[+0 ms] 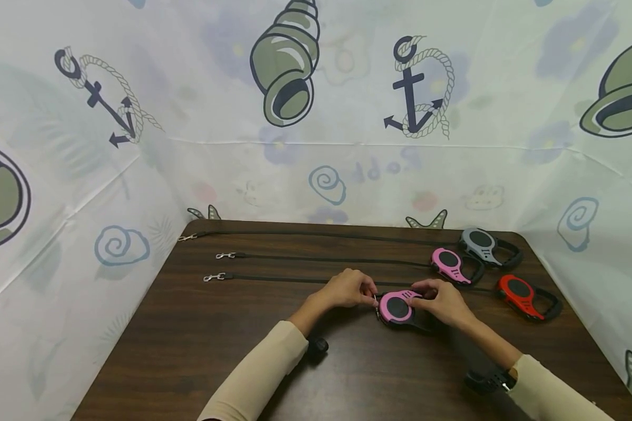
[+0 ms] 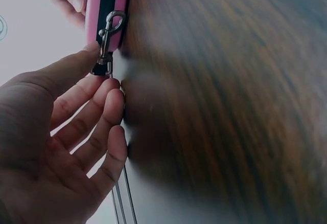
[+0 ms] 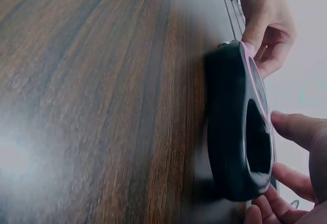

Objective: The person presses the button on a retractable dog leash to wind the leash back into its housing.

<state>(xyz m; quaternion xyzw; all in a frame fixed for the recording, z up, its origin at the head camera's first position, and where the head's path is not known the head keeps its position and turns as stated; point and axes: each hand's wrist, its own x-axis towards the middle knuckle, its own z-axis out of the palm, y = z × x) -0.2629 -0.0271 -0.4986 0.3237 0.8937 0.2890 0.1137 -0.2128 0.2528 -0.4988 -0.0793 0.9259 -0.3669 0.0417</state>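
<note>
A pink and black retractable dog leash (image 1: 398, 306) lies on the table between both hands, its handle toward the right. My left hand (image 1: 347, 289) is at its left end, thumb and fingertips pinching about the small metal snap hook (image 2: 108, 35); the other fingers are loosely bent. From the right, my right hand (image 1: 445, 301) grips the leash, thumb on the upper face and fingers by the black handle (image 3: 227, 127). Part of the handle is hidden behind that hand in the head view.
Farther back lie a grey leash (image 1: 479, 241), another pink leash (image 1: 449, 264) and a red leash (image 1: 519, 290). Their black cords run left across the brown table (image 1: 189, 351), ending in metal snap hooks (image 1: 214, 277). A printed cloth (image 1: 216, 175) surrounds the table's back and sides.
</note>
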